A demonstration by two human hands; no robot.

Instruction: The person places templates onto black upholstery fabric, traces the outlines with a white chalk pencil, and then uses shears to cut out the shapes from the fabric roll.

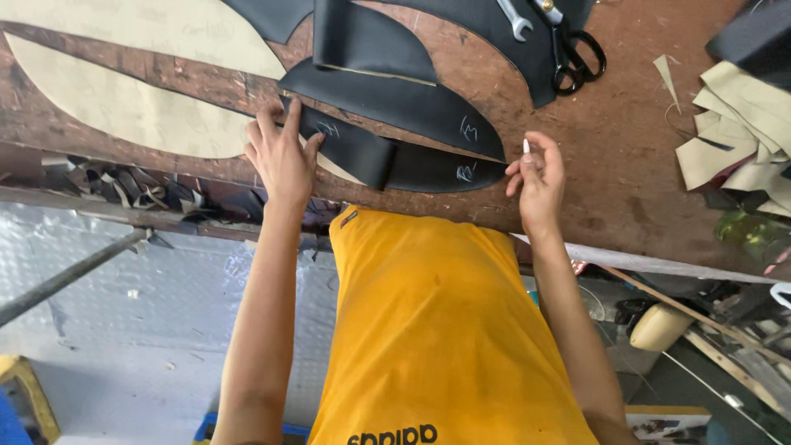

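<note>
We see our left hand lying flat on the brown bench, fingers fanned open and pressing down on the left end of a long black leather piece. The fingertips reach onto the black material near a white chalk mark; the palm sits at the near edge of the bench.

Our right hand is mostly closed, its thumb and fingers pinching a small white piece of chalk that stands upright above the knuckles. This hand rests just past the pointed right tip of the same black leather piece, touching or nearly touching it; we cannot tell which.

The black leather piece stretches between our two hands along the near edge of the bench, with another chalk mark close to its right tip. A second black leather piece of a similar curved shape lies just beyond it, partly overlapping, also marked in chalk.

Farther back, black-handled scissors and a metal wrench lie on another dark sheet. Large pale cut-outs lie to the left, and a heap of pale scraps sits at the right, well apart from our hands. Our yellow shirt fills the lower middle of the view.
</note>
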